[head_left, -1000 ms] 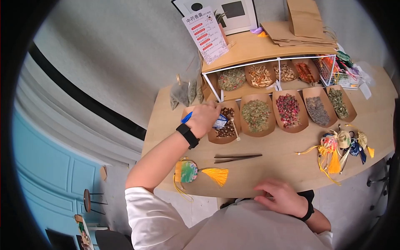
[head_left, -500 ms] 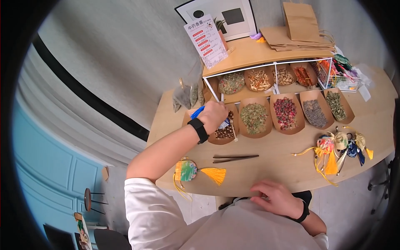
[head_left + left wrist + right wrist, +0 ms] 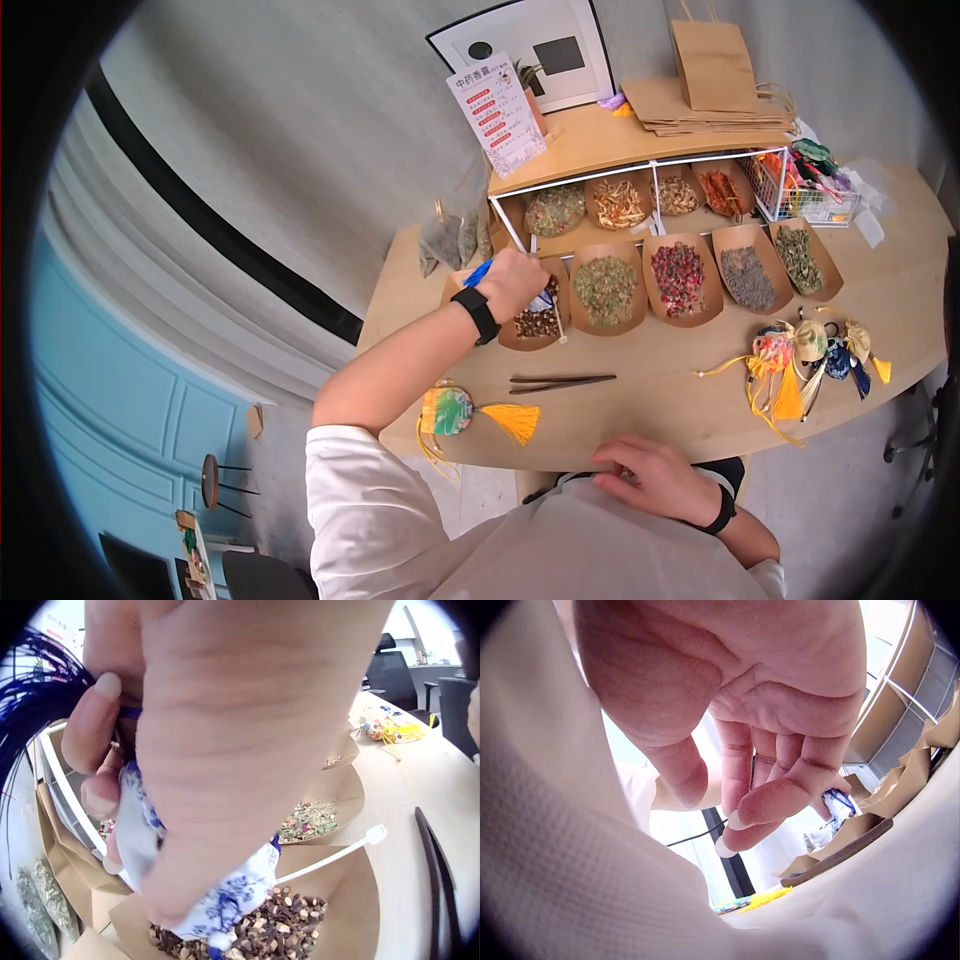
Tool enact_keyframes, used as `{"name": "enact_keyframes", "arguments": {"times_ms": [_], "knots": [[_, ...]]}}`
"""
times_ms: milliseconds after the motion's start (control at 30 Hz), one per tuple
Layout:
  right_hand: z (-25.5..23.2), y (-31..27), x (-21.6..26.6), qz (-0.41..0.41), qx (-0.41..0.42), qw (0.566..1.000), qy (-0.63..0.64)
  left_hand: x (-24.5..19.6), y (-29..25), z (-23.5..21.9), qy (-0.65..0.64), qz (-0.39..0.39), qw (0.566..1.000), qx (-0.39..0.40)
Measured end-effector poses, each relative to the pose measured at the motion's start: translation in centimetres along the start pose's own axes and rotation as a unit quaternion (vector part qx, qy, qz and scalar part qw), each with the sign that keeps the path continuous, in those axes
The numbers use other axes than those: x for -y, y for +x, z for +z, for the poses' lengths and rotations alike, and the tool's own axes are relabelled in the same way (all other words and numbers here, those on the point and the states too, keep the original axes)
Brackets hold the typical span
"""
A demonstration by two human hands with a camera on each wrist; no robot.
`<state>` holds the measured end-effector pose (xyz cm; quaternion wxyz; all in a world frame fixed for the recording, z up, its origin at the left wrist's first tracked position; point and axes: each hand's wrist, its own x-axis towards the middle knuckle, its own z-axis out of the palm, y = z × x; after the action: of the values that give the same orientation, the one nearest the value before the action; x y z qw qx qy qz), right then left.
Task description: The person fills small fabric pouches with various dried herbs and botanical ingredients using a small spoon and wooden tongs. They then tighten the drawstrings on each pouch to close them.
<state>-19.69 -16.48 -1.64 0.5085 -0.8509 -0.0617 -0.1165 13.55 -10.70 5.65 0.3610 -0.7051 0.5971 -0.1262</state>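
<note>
My left hand (image 3: 515, 283) grips a white drawstring sachet (image 3: 232, 896) with a blue floral print, its fingers curled round the upper part. A dark blue tassel (image 3: 37, 697) sticks out past the fingertips. The sachet hangs low over a kraft-paper tray (image 3: 349, 900) of chopped brown herb pieces (image 3: 289, 922). Out of that tray leans a white stick-like handle (image 3: 330, 855), its lower end hidden behind the sachet. Close to the shirt front, my right hand (image 3: 655, 475) hangs loosely curled, holding nothing.
Dark tweezers (image 3: 562, 383) and a green-yellow sachet (image 3: 447, 410) lie near the front edge. More herb trays, including rosebuds (image 3: 680, 278), run rightward below a wooden shelf (image 3: 580, 145). Tasselled sachets (image 3: 810, 345) lie at right; bagged herbs (image 3: 445, 243) stand at back left.
My left hand has shifted a little right with the sachet, farther over the brown herbs, and the blue tassel has moved with it. My right hand stays near the shirt.
</note>
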Motion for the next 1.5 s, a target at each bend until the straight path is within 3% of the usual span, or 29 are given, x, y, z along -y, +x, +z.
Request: {"name": "enact_keyframes", "arguments": {"times_ms": [133,267,433,600,667,733,800,833,867,933,967,1067,1200,1267,1400,1433,1467,1500], "knots": [[0.0,0.0,0.1,0.004,0.007,1.000,0.007,0.4,-0.5,-0.5,-0.052,-0.009,0.998,0.041],[0.0,0.0,0.0,0.008,0.011,1.000,0.008,0.8,-0.5,0.6,-0.076,-0.025,0.997,0.005],[-0.1,0.0,0.2,0.007,0.008,1.000,0.004,1.4,-1.0,-0.1,-0.089,-0.026,0.995,0.039],[-0.1,-0.1,-0.2,0.009,0.010,1.000,0.003,3.3,-2.9,1.4,-0.173,-0.053,0.983,-0.013],[-0.1,-0.2,-0.5,0.015,0.015,1.000,0.003,3.8,-4.5,2.2,-0.338,-0.095,0.929,-0.119],[-0.1,-0.1,-0.5,0.014,0.012,1.000,0.002,4.1,-5.9,3.0,-0.354,-0.107,0.920,-0.133],[-0.2,0.2,-0.6,0.012,0.009,1.000,0.001,3.4,-7.5,3.7,-0.628,-0.116,0.750,-0.173],[-0.2,0.3,-0.7,0.017,0.008,1.000,-0.002,2.7,-8.3,3.2,-0.687,-0.119,0.698,-0.163],[-0.2,0.4,-0.7,0.021,0.009,1.000,-0.005,1.8,-9.0,3.6,-0.688,-0.121,0.696,-0.164],[-0.4,1.2,0.0,0.036,0.004,0.999,0.003,-0.1,-10.6,3.1,-0.701,-0.118,0.657,-0.252],[-0.5,1.7,0.5,0.052,-0.004,0.999,0.012,-1.5,-11.6,1.7,-0.788,-0.077,0.561,-0.243],[-0.9,3.4,2.2,0.074,-0.016,0.997,0.029,-5.2,-12.7,-0.1,-0.826,-0.018,0.487,-0.282],[-0.3,4.8,3.5,0.066,-0.060,0.993,0.077,-8.8,-12.5,-2.0,-0.828,0.003,0.467,-0.310],[0.3,5.0,3.2,-0.008,-0.134,0.986,0.096,-10.1,-11.8,-2.4,-0.810,0.014,0.470,-0.351],[0.0,5.7,4.0,-0.024,-0.152,0.988,0.029,-13.3,-10.8,-3.1,-0.797,-0.061,0.474,-0.370],[0.0,5.8,3.9,-0.022,-0.150,0.988,0.023,-13.6,-10.7,-3.0,-0.758,-0.081,0.528,-0.374],[0.0,6.0,3.7,-0.021,-0.147,0.989,0.017,-13.8,-10.7,-3.3,-0.759,-0.081,0.527,-0.375],[0.0,6.1,3.5,-0.020,-0.146,0.989,0.015,-14.1,-10.8,-3.8,-0.790,-0.075,0.496,-0.352]]}}
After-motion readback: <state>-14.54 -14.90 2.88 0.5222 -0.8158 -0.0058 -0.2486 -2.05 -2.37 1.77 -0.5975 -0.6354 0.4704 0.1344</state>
